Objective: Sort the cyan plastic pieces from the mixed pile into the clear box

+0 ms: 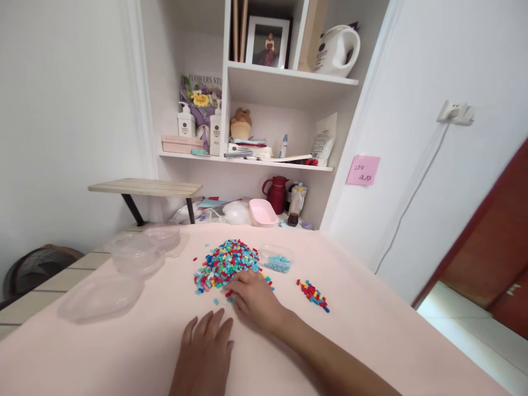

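A heap of small toy building bricks (231, 258) in red, blue, teal, yellow and white lies on the pink table. At its near edge is my right hand (253, 297), fingers curled down among the bricks. Red bits show by its fingertips, but what the fingers pinch is too small to make out. Palm down on the tabletop, my left hand (207, 346) rests with its fingers apart and holds nothing. A loose light-blue brick (216, 301) lies between my left hand and the heap. Behind my right hand stands a clear plastic box (278, 258) with light-blue bricks inside.
A small group of mixed bricks (312, 294) lies to the right. Clear plastic containers (101, 297) stand along the left side. At the back are a pink tray (263, 213), a dark red jug (276, 193), a bottle (295, 206) and a small wooden stand (146, 187).
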`<action>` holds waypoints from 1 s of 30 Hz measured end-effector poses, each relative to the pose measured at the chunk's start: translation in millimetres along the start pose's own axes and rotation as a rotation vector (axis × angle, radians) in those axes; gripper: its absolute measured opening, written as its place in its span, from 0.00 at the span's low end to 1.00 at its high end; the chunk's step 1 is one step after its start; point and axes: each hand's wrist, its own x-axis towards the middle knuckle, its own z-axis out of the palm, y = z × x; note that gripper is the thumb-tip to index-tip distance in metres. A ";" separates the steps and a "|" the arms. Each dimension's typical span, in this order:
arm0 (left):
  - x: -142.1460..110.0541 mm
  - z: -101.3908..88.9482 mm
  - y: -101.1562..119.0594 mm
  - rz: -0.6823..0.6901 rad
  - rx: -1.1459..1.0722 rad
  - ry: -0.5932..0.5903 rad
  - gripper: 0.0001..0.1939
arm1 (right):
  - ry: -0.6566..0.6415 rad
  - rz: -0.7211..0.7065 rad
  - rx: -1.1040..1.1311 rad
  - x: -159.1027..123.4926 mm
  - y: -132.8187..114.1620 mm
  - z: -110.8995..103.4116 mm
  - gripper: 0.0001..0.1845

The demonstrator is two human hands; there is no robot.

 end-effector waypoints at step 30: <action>-3.8 -6.6 1.0 -0.111 -0.095 -0.054 0.22 | 0.090 0.307 0.248 -15.3 54.7 -17.3 0.07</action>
